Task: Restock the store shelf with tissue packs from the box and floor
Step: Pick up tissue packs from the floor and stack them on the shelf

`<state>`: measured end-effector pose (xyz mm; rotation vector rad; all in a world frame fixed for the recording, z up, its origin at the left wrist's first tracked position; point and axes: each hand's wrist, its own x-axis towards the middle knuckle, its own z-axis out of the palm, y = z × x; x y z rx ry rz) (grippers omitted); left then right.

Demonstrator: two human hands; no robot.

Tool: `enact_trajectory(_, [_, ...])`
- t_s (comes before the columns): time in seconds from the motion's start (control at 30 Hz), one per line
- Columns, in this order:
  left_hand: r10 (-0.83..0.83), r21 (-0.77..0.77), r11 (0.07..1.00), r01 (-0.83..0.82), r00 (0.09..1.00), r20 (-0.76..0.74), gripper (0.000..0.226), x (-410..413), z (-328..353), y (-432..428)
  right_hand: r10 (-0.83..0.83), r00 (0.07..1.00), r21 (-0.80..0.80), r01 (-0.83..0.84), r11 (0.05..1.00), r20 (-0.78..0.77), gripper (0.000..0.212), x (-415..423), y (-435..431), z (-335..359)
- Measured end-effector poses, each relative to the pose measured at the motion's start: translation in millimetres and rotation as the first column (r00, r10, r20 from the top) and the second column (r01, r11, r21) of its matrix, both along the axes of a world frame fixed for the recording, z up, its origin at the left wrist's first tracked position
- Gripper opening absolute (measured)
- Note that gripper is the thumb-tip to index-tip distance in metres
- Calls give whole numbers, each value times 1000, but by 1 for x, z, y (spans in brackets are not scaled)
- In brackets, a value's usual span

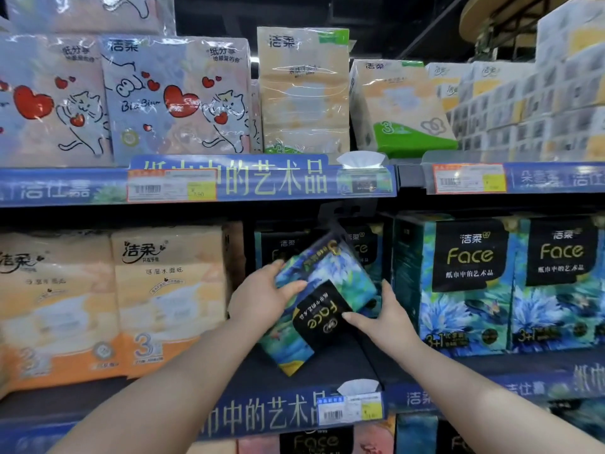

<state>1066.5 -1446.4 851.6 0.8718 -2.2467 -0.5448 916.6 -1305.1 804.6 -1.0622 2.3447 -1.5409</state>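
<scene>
Both hands clamp one blue Face tissue pack point(324, 303): left hand point(262, 298) grips its upper-left edge, right hand point(384, 319) pinches the lower-right side, thumb on the black label. The pack is tilted, label upside down, held in the gap on the middle shelf point(412, 368) between the orange packs point(167, 296) and the upright Face packs point(468, 283). Risk, as I judge it: the slick film wrap could slip from the grip while being righted, or a swinging corner could catch the neighbouring upright pack and tip it forward off the shelf.
</scene>
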Motion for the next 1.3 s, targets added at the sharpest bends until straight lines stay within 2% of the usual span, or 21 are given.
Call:
enact_trajectory(0.07, [-38,194,977,87,970,-242,52,3,-10,-5,56,991,-44,-51,998,119,105,5,-6,-2])
enact_trajectory(0.13, [-28,352,916,193,906,-423,21,4,-22,-5,153,968,-51,-146,988,200,93,11,-16,-7])
enact_trajectory(0.17, [-29,401,883,244,881,-473,16,5,-27,-5,191,961,-40,-187,982,200,83,14,-21,-9])
enact_trajectory(0.23, [-55,435,846,309,862,-505,21,7,-38,-3,228,961,-31,-226,974,157,64,19,-28,-10])
enact_trajectory(0.3, [-67,457,831,316,874,-481,32,11,-45,-3,242,963,-39,-239,970,117,62,20,-31,-8])
enact_trajectory(0.37, [-69,475,835,277,910,-408,46,13,-50,-6,254,965,-32,-252,967,68,72,20,-32,-8])
enact_trajectory(0.43, [-22,413,898,154,952,-306,72,12,-53,-8,249,968,4,-249,968,-10,79,20,-34,-11])
enact_trajectory(0.5, [73,315,949,20,958,-279,82,13,-46,-2,240,970,14,-240,971,-35,82,20,-35,-13])
enact_trajectory(0.57, [131,226,973,-50,923,-362,79,15,-42,9,264,964,-36,-262,964,45,88,16,-33,-12])
enact_trajectory(0.63, [110,161,986,-47,907,-407,76,14,-46,14,311,930,-106,-295,950,197,96,11,-30,-9])
enact_trajectory(0.7, [74,156,988,-17,925,-373,74,12,-52,19,323,875,-161,-283,946,361,106,6,-33,-5])
enact_trajectory(0.77, [62,181,983,-3,945,-322,72,10,-57,23,298,832,-179,-241,954,469,124,-1,-42,-3])
enact_trajectory(0.9, [13,171,985,35,963,-269,70,5,-60,29,278,781,-187,-208,960,559,145,-10,-59,-8])
enact_trajectory(0.97, [-11,168,984,53,971,-239,70,4,-57,28,259,800,-184,-188,965,541,134,-6,-54,-4])
enact_trajectory(1.07, [12,138,990,25,964,-266,67,5,-56,25,239,835,-166,-180,970,496,90,0,-48,10])
enact_trajectory(1.1, [29,124,992,6,961,-275,67,7,-56,24,225,838,-157,-168,973,497,83,-5,-50,12])
enact_trajectory(1.13, [42,113,994,-11,959,-280,67,7,-57,23,222,836,-154,-166,974,502,80,-7,-52,14])
enact_trajectory(1.2, [54,99,995,-29,966,-253,68,9,-57,23,255,818,-164,-198,966,515,88,-7,-56,16])
enact_trajectory(1.27, [61,97,994,-46,986,-152,74,10,-56,27,278,799,-195,-203,959,533,97,-8,-63,13])
enact_trajectory(1.3, [55,104,994,-44,994,-100,81,9,-55,31,265,802,-205,-181,962,535,92,-6,-64,13])
